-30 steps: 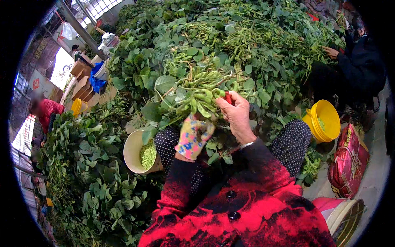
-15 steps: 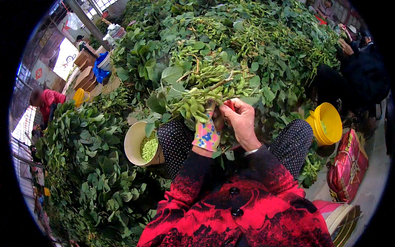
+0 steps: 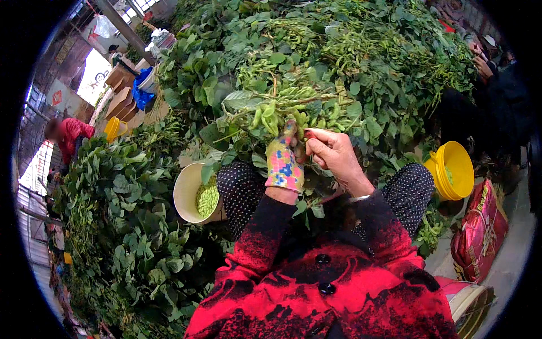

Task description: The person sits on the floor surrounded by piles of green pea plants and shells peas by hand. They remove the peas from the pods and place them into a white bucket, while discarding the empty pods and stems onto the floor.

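My left hand point(image 3: 285, 161), in a floral-patterned glove, is closed on a leafy soybean bunch point(image 3: 265, 116) with plump green pods, held above my knees. Just right of it, my right hand point(image 3: 336, 158) is bare, its fingers pinched round a small red object point(image 3: 309, 134) at the stems; its shape is mostly hidden. The red object sits close beside the pods. A cream bucket point(image 3: 186, 198) with loose green pods inside stands by my left knee.
Piled plants point(image 3: 113, 220) surround me. A yellow bucket point(image 3: 457, 169) and red sack point(image 3: 479, 231) are right, another pail point(image 3: 474, 305) lower right. Cardboard boxes point(image 3: 121, 99) lie back left. A person in red point(image 3: 76, 138) is left; a dark-clothed person point(image 3: 499, 107) works at right.
My left hand has moved up and to the right, into a more upright position under the bunch. My right hand has shifted slightly right, still with the red object.
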A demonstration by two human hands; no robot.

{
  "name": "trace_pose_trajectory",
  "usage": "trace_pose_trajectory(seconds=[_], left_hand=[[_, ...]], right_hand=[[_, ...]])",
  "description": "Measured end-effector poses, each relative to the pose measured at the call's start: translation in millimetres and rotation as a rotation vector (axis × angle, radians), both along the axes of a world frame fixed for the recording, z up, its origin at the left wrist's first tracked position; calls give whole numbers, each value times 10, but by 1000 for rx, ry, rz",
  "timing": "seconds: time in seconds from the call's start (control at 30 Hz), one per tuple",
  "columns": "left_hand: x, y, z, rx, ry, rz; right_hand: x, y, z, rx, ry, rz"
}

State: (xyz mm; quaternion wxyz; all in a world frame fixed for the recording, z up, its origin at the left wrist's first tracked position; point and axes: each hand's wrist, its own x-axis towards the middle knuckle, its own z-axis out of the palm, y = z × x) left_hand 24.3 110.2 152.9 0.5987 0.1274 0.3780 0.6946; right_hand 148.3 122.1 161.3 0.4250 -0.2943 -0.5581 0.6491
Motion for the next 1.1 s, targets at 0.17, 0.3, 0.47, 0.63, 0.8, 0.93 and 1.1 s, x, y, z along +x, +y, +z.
trace_pose_trajectory(seconds=[0.17,0.3,0.47,0.63,0.8,0.93,1.1], left_hand=[[40,60,-31,-82,154,10],[33,181,-92,-67,312,2],[202,168,-78,-44,268,-16],[180,252,-303,-65,243,-58],[419,321,-369,-193,558,-104],[523,252,-400,-241,274,-57],[359,327,-317,-203,146,-215]], right_hand=[[-15,-42,22,-49,-1,-38],[-24,-109,4,-139,29,-46],[39,-39,-144,-121,13,-140],[108,-58,-175,-162,-2,-154],[238,-82,-340,-197,48,-236],[245,-38,-511,-131,-54,-320],[338,82,-415,-206,26,-167]])
